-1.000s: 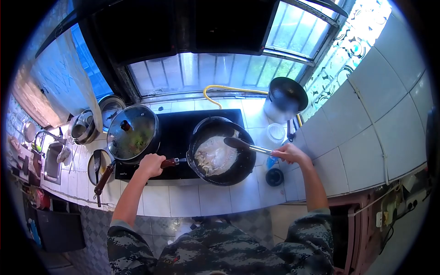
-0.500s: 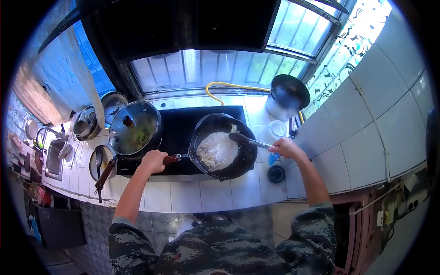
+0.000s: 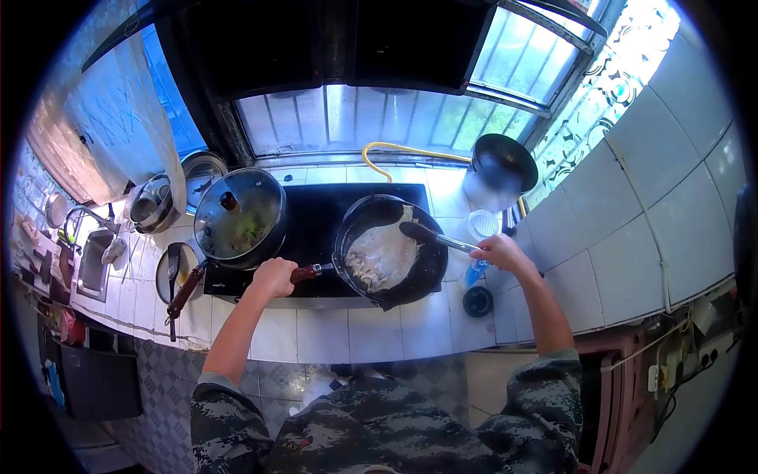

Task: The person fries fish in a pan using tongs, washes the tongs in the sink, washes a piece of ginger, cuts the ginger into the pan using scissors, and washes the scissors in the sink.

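My left hand (image 3: 274,277) is closed around the red-brown handle (image 3: 306,273) of a black wok (image 3: 432,272) on the cooktop. Inside the wok lies a broad, pale, flat piece of food (image 3: 383,257), which looks like a fish. My right hand (image 3: 503,252) grips a spatula (image 3: 442,239) with a metal shaft and a dark head. That head is over the upper right edge of the food; whether it touches cannot be made out. Left of the wok stands a second pan (image 3: 268,251) under a glass lid (image 3: 225,221), with green bits showing through.
The black cooktop (image 3: 314,213) sits on a white tiled counter (image 3: 324,336). At the back right stands a dark pot (image 3: 505,162); a white plastic container (image 3: 482,224) and a black round lid (image 3: 478,301) are nearer. A plate (image 3: 163,272) and a sink (image 3: 93,268) lie left.
The whole view has shifted slightly, so most things appear a little further right. The spatula head has moved slightly up and right over the food. My left hand keeps its hold on the handle.
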Tool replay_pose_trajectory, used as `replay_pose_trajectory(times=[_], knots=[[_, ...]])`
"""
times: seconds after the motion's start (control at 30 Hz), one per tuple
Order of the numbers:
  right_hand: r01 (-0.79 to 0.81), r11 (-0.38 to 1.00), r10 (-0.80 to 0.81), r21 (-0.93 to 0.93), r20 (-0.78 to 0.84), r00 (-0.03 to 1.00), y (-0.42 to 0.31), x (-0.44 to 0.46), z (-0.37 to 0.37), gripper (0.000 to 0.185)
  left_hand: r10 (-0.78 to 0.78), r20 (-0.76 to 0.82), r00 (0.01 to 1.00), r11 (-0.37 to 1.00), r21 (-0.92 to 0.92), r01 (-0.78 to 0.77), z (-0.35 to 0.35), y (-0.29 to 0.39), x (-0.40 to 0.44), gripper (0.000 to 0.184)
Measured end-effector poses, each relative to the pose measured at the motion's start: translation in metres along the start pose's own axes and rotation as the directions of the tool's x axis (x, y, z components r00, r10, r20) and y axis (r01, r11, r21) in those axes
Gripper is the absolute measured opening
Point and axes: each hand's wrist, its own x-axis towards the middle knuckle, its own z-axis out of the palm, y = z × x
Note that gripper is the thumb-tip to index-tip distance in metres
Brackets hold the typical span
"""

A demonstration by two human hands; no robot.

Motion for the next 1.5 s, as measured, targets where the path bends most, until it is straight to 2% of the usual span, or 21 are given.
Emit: replay_pose_trajectory(times=[0.27,0.33,0.63,0.93,1.13,1.5], knots=[[0.082,0.992,-0.089,-0.094,-0.078,0.993,-0.001,0.0,-0.012,0.029,-0.066,-0.005,0.998,0.996,-0.055,0.066,0.002,0.013,0.001,0.017],[0.18,0.976,-0.195,-0.119,-0.128,0.972,0.002,0.002,-0.015,0.032,-0.078,-0.012,0.997,0.995,-0.068,0.077,0.003,0.015,0.003,0.017],[0.278,0.945,-0.302,-0.17,-0.138,0.943,-0.002,0.001,-0.024,0.032,-0.081,-0.038,0.996,0.994,-0.08,0.077,0.007,0.017,0.004,0.017],[0.337,0.912,-0.38,-0.233,-0.177,0.908,-0.005,-0.008,-0.027,0.03,-0.097,-0.032,0.995,0.99,-0.103,0.093,0.005,0.025,0.004,0.018],[0.31,0.9,-0.372,-0.305,-0.169,0.913,-0.013,-0.017,-0.035,0.03,-0.09,-0.057,0.994,0.991,-0.107,0.084,0.01,0.027,0.009,0.02],[0.366,0.87,-0.435,-0.329,-0.165,0.885,-0.022,-0.029,-0.043,0.031,-0.09,-0.049,0.995,0.99,-0.112,0.084,0.007,0.029,0.007,0.021]])
